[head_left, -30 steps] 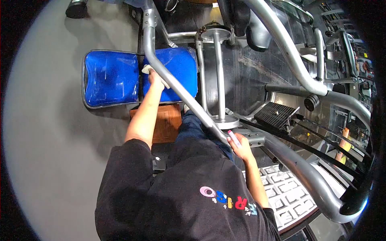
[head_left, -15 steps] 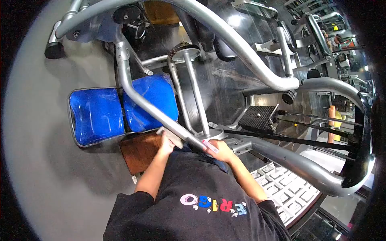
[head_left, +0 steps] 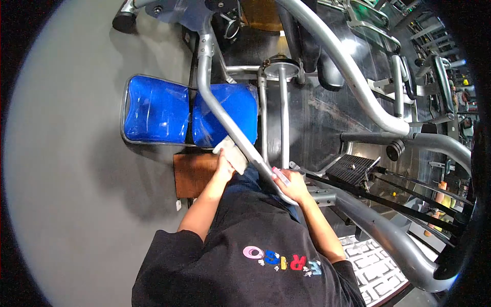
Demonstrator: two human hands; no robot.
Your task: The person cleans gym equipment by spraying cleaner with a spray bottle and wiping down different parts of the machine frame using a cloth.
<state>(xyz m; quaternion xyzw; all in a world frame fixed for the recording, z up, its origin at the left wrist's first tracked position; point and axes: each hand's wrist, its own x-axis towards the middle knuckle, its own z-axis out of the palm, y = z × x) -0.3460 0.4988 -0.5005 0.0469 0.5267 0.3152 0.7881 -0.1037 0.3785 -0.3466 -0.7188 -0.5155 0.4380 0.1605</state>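
My left hand [head_left: 224, 168] is closed on a pale folded cloth [head_left: 235, 156], which lies against or just beside the silver bent tube [head_left: 225, 118] of a gym machine. My right hand [head_left: 293, 188] is wrapped round a small pink-and-whitish rectangular item [head_left: 281, 176] whose kind I cannot make out. It is at the lower end of the same tube, on its right side; whether the fingers touch the metal is hard to tell. Behind the tube is a blue padded chair [head_left: 158, 110], seemingly covered in clear plastic.
Beneath the chair's near side is a brown wooden block [head_left: 194, 175]. A thick silver frame tube [head_left: 378, 225] and a dark weight stack [head_left: 353, 171] stand to my right. A white patterned panel [head_left: 371, 266] lies low on that side. More gym machines fill the far right.
The whole view has shifted, so the chair and machine appear farther right. Both hands stay near the tube with the same items; more of the pale cloth shows in my left hand.
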